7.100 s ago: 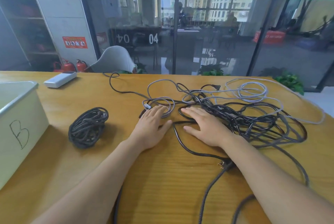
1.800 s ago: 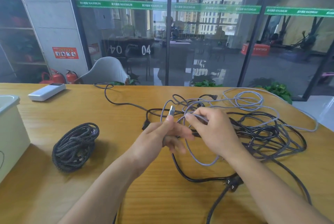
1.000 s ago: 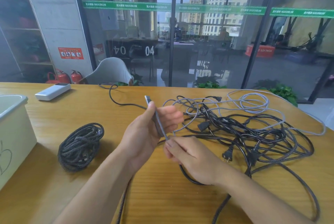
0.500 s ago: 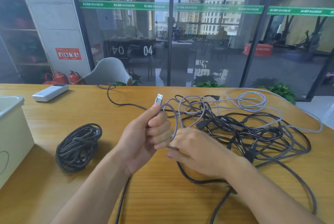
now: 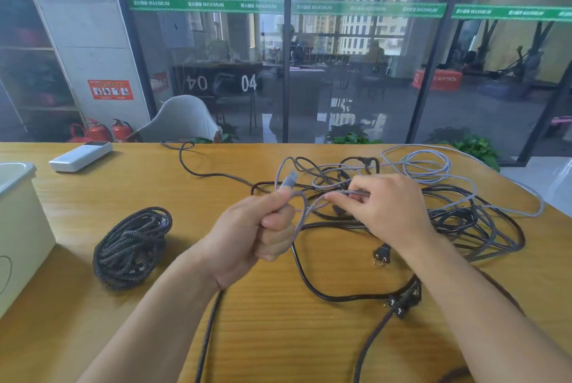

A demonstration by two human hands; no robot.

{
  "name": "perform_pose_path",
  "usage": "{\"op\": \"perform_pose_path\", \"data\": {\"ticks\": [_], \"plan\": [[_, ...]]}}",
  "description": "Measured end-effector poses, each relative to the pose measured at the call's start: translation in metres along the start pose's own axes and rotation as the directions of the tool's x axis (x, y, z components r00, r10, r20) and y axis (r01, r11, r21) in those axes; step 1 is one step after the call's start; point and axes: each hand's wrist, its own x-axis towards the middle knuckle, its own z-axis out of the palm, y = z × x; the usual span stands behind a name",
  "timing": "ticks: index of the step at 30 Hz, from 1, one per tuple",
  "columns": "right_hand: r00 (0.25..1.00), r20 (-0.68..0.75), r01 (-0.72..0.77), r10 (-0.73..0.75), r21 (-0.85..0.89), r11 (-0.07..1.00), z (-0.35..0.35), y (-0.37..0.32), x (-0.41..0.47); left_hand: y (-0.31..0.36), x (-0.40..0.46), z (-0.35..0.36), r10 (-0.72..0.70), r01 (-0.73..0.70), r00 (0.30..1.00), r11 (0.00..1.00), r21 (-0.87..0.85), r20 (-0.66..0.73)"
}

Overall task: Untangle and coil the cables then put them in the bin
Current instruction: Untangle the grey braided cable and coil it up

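- We are coiling the grey cable [image 5: 301,215]: our left hand [image 5: 247,234] clamps its plug end in a fist, our right hand [image 5: 387,212] pinches the next stretch.
- The tangle [image 5: 448,215] fills the tabletop's far right; the bin [image 5: 18,172] sits at its left edge.
- Next, we judge, each loop needs teasing free before winding.
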Motion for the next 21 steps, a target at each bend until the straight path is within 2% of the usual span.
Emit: {"op": "perform_pose_path", "data": {"ticks": [2, 4, 6, 8, 9, 10, 15, 18, 21], "plan": [[0.994, -0.074, -0.073, 0.082, 0.116, 0.991, 0.004, -0.017, -0.003, -0.005, 0.003, 0.005, 0.006, -0.006, 1.0, 0.996, 0.093, 0.005], [0.984, -0.051, -0.143, 0.169, 0.329, 0.933, 0.009, -0.028, -0.006, -0.008, 0.004, 0.008, 0.011, -0.009, 1.0, 0.984, 0.176, -0.009], [0.974, 0.045, -0.215, 0.224, 0.518, 0.828, 0.011, -0.038, -0.009, -0.01, 0.005, 0.007, 0.017, -0.008, 0.999, 0.971, 0.237, -0.036], [0.942, 0.21, -0.333, 0.262, 0.688, 0.645, 0.012, -0.045, -0.01, -0.014, 0.006, 0.007, 0.02, 0.001, 0.997, 0.96, 0.28, -0.07], [0.921, 0.284, -0.388, 0.268, 0.739, 0.551, 0.012, -0.048, -0.011, -0.016, 0.007, 0.007, 0.022, 0.004, 0.996, 0.956, 0.293, -0.084], [0.908, 0.329, -0.417, 0.258, 0.757, 0.502, 0.012, -0.051, -0.011, -0.018, 0.008, 0.008, 0.024, 0.007, 0.995, 0.954, 0.3, -0.101], [0.953, 0.273, -0.296, 0.134, 0.736, 0.609, 0.009, -0.065, -0.019, -0.025, 0.013, 0.009, 0.061, -0.007, 0.979, 0.963, 0.269, -0.196], [0.958, 0.248, -0.283, 0.143, 0.74, 0.61, 0.012, -0.069, -0.022, -0.024, 0.013, 0.011, 0.097, -0.039, 0.96, 0.975, 0.218, -0.262], [0.971, 0.216, -0.231, 0.107, 0.709, 0.666, 0.015, -0.075, -0.027, -0.023, 0.013, 0.014, 0.112, -0.04, 0.944, 0.972, 0.23, -0.31]]}}
